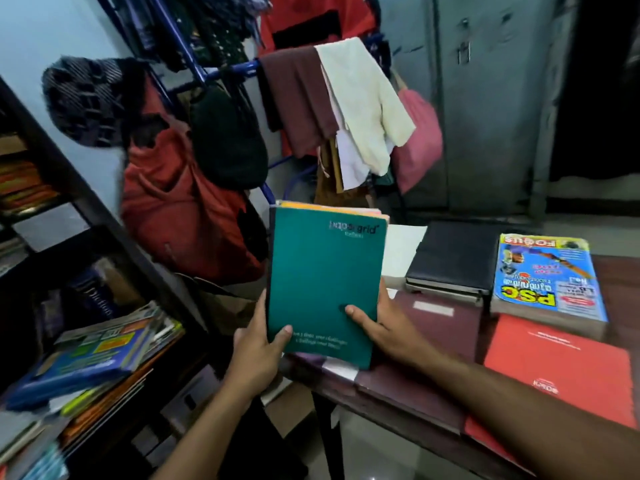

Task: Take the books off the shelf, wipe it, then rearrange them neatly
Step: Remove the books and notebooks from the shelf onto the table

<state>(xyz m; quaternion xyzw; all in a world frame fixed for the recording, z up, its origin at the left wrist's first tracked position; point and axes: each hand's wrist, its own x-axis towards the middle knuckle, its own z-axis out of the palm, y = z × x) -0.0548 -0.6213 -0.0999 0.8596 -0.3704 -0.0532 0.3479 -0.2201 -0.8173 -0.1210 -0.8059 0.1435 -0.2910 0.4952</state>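
Together two hands [311, 336] hold one green notebook [323, 282]

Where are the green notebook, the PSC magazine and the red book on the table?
green notebook [323, 282]: head view, middle of its front cover.
PSC magazine [550, 278]: head view, centre of its cover.
red book [561, 368]: head view, middle of its cover.

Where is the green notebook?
Both hands hold the green notebook upright mid-frame, above the table's left end, right of the bookshelf.
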